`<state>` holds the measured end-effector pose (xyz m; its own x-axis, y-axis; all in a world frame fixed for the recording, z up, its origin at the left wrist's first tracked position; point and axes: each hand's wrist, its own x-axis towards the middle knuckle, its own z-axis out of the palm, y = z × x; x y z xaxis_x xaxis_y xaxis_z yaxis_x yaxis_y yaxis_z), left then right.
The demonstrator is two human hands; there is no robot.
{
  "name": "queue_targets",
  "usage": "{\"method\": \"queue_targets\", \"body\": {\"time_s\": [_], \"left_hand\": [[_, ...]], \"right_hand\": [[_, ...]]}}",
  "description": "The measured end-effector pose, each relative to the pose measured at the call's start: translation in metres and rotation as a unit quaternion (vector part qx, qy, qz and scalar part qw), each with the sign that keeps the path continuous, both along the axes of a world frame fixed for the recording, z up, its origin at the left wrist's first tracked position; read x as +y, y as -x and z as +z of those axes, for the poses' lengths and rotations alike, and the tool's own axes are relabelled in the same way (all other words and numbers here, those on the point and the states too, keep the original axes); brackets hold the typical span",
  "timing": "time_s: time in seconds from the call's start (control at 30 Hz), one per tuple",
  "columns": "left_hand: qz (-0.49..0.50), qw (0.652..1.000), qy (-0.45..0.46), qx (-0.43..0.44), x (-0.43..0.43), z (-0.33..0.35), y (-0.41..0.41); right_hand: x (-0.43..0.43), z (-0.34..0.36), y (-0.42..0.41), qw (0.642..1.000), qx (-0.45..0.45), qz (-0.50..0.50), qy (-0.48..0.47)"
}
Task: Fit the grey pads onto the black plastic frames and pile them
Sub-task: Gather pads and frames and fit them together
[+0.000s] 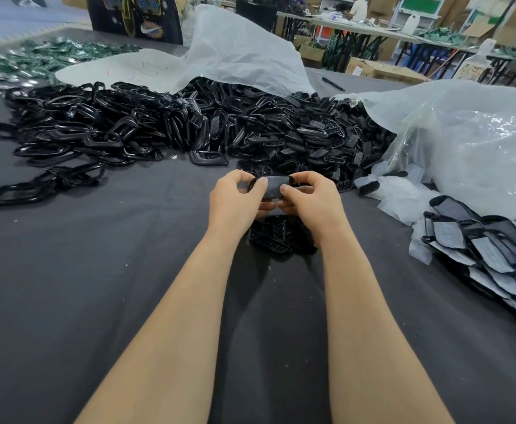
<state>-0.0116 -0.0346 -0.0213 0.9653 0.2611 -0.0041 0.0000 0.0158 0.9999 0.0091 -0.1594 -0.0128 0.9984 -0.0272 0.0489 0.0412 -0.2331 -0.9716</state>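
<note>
Pinched from both ends between curled fingers: a small dark-grey oblong pad, with the black plastic frame showing as a thin rim at either end. Gripped on the left by the left hand and on the right by the right hand, with thumbs laid on the near face and the other fingers tucked behind and beneath. Held up off the dark grey cloth-covered table, directly above a small heap of black slotted plastic pieces. Judged to be the fitting step, mid-press; impossible to tell how fully seated. Called next for a firm squeeze along the edges until flush all round, then a release onto a pile. Farther out, spread across the far side of the table: a sprawling heap of glossy black plastic loops to the left and a mound of black slotted inserts ahead, beside crumpled white plastic sacks. Stacked at the right, well apart from the hands: flat light-grey pads with black edging.
</note>
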Motion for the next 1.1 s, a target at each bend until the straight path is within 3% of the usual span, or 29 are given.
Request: {"method": "queue_targets", "body": {"time_s": [0.3, 0.53, 0.77, 1.1], "left_hand": [[0.001, 1.0, -0.015, 0.01, 0.0014, 0.0006, -0.0021], [-0.016, 1.0, 0.024, 0.01, 0.003, 0.0008, 0.0004], [-0.032, 0.999, 0.0, 0.0, 0.003, 0.0023, 0.0018], [-0.061, 0.998, 0.019, 0.005, -0.0019, 0.0073, 0.0065]], "right_hand": [[0.0, 0.0015, 0.0019, 1.0, 0.01, 0.018, -0.004], [-0.0002, 0.0038, 0.0051, 0.999, 0.021, 0.005, -0.046], [0.0009, 0.0001, 0.001, 0.999, 0.013, -0.041, -0.017], [-0.0017, 0.0024, -0.0008, 0.988, 0.063, -0.087, -0.112]]}}
